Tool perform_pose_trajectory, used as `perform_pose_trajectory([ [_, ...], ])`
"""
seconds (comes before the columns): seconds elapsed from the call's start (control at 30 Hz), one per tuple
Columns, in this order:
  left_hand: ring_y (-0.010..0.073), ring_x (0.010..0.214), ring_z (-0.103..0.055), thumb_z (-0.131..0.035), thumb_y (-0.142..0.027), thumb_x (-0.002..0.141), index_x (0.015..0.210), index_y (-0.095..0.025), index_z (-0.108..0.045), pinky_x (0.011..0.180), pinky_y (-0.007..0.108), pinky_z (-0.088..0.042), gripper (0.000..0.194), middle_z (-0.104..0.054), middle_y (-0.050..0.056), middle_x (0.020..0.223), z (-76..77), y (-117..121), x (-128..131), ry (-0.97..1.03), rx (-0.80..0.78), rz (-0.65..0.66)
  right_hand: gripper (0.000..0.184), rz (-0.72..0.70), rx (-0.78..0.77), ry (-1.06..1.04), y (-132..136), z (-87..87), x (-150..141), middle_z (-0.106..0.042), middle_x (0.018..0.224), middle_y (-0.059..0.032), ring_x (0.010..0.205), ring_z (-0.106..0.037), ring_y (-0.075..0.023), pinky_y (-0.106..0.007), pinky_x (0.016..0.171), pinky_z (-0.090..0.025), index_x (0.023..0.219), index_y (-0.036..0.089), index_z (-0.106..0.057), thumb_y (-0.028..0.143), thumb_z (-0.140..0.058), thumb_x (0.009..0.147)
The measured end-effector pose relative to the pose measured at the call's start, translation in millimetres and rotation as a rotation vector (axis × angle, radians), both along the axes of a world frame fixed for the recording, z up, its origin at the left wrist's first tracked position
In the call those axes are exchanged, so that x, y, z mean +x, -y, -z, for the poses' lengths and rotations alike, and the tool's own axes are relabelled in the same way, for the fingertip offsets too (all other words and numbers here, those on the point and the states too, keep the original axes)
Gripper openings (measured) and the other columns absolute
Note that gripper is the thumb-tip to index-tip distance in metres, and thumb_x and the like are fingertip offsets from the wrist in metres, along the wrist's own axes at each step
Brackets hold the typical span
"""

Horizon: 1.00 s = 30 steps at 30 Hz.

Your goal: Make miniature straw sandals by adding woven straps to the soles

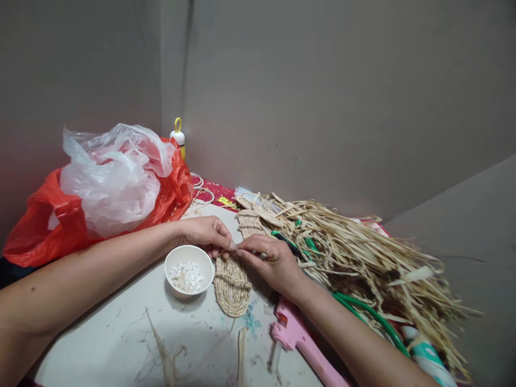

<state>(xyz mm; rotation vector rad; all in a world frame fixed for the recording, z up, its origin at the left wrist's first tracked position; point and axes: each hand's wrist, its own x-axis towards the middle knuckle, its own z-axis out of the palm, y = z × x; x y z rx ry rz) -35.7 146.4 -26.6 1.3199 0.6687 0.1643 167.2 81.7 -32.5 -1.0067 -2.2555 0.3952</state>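
My left hand (pixel 212 235) and my right hand (pixel 274 263) meet fingertip to fingertip, both closed in a pinch. Whatever they hold is too small to make out. Just below them on the table lies an oval woven straw piece (pixel 233 293), shaped like a small sole with a band across it; its upper part is hidden by my hands. Behind my fingers is another woven straw piece (pixel 249 219). A white paper bowl (pixel 177 285) stands by my left wrist and contains white pearl-like beads (pixel 187 275).
A large heap of dry straw (pixel 346 242) fills the right side. Near my right forearm lie a pink glue gun (pixel 302 341), a green loop (pixel 379 320) and a white-and-teal tube (pixel 429 357). Red and clear plastic bags (pixel 116 177) bulge at the left, before a bottle (pixel 177 137).
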Motion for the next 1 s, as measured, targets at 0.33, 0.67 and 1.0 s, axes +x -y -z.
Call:
perform_pose_trajectory([
  [0.33, 0.0046, 0.041, -0.047, -0.075, -0.031, 0.066, 0.067, -0.014, -0.069, 0.043, 0.02, -0.034, 0.018, -0.066, 0.0, 0.058, -2.6, 2, 1, -0.003, -0.021, -0.028, 0.016, 0.035, -0.028, 0.069, 4, -8.6, 5, -0.072, 0.089, -0.0081, 0.08, -0.066, -0.019, -0.032, 0.072, -0.051, 0.096, 0.019, -0.07, 0.023, -0.057, 0.086],
  [0.67, 0.0037, 0.035, -0.046, -0.073, -0.034, 0.071, 0.063, -0.013, -0.069, 0.037, 0.015, -0.033, 0.022, -0.059, -0.003, 0.044, 1.7, -1, 4, 0.036, -0.013, 0.02, 0.029, 0.409, -0.118, 0.443, 106, -47.8, 61, -0.07, 0.085, -0.0057, 0.07, -0.067, -0.0211, -0.03, 0.057, -0.052, 0.103, 0.022, -0.056, 0.04, -0.06, 0.08],
  [1.0, 0.004, 0.034, -0.046, -0.069, -0.039, 0.075, 0.063, -0.014, -0.067, 0.037, 0.016, -0.029, 0.027, -0.058, -0.003, 0.043, 0.8, 0, 2, -0.014, 0.04, 0.026, 0.015, 0.393, -0.195, 0.5, 132, -12.5, 56, -0.067, 0.083, -0.0042, 0.068, -0.066, -0.0191, -0.029, 0.059, -0.051, 0.1, 0.024, -0.05, 0.029, -0.051, 0.086],
])
